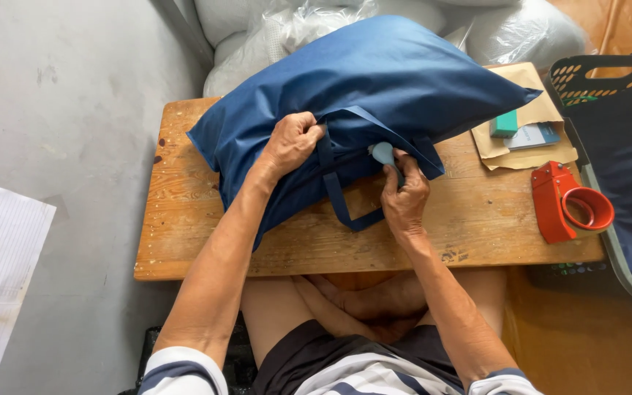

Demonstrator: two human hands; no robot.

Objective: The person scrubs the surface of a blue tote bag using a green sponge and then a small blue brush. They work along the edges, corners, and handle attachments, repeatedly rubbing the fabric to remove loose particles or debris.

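Note:
A stuffed dark blue fabric bag [374, 80] lies across a low wooden table [199, 219]. My left hand [292, 143] grips the bag's cloth beside a blue handle strap [345, 201]. My right hand [404, 194] pinches a small pale blue object [383, 152] at the bag's front edge, next to the strap loop. What that pale object is I cannot tell.
A red tape dispenser [570, 203] sits at the table's right end. Brown envelopes [528, 110] with a teal block [505, 124] and a card lie behind it. A dark plastic crate [623, 132] stands at right. White plastic sacks [287, 29] pile up behind the table.

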